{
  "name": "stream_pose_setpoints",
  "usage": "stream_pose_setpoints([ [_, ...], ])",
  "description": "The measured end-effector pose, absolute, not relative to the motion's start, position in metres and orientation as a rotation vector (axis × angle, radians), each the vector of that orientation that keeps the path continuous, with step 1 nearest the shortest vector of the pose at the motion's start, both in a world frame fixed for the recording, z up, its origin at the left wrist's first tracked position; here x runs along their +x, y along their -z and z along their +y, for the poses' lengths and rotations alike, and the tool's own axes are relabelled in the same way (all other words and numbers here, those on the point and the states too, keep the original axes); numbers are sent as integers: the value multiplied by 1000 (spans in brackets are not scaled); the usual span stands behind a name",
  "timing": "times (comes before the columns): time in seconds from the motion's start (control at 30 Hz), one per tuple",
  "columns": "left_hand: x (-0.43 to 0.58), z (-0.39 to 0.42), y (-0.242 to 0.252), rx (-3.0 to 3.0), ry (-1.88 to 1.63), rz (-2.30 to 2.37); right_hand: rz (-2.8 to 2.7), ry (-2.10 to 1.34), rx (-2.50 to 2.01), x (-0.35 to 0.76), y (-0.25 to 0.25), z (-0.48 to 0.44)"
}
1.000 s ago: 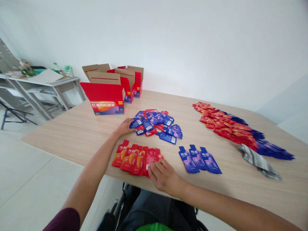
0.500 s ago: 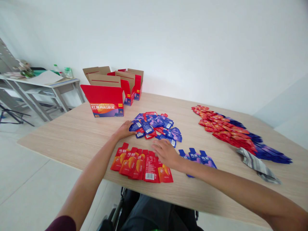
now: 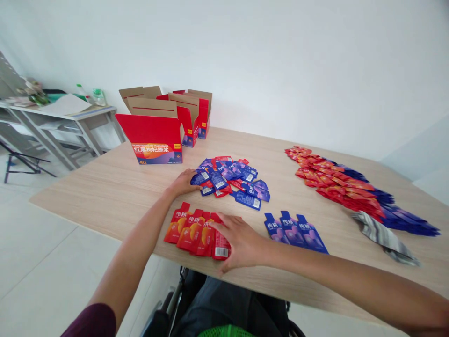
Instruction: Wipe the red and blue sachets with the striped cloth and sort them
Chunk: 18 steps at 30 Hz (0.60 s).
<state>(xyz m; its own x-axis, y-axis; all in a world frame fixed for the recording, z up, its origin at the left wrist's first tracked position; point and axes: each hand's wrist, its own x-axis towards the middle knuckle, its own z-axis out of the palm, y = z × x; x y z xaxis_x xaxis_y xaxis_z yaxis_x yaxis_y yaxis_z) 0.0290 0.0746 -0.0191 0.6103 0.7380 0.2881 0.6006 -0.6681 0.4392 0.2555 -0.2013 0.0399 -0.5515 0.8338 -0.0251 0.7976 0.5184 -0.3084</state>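
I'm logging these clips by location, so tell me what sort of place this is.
Probably a small packing or sorting room: a pale wooden table carries heaps of red and blue sachets, open red cardboard cartons stand at its far end, and the walls are bare white.

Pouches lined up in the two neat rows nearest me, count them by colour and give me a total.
Red pouches in the row under the right hand: 5 showing, more may be hidden beneath it.
Blue pouches in the row beside them: 3.
Total: 8 visible.
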Motion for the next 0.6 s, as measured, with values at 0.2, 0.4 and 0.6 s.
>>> stream_pose_setpoints([
  [0.2, 29, 72, 19, 2538, -662, 1076, -2540, -557, -1612, 248, -21, -226],
  [0.4, 29, 73, 19, 2554, -666, 1076, -2442, -290, -1525, 251, -29, -239],
  [0.6, 29, 73, 18, 2556, -655, 1089, -2142, -292, -1443, 262, -39, -243],
])
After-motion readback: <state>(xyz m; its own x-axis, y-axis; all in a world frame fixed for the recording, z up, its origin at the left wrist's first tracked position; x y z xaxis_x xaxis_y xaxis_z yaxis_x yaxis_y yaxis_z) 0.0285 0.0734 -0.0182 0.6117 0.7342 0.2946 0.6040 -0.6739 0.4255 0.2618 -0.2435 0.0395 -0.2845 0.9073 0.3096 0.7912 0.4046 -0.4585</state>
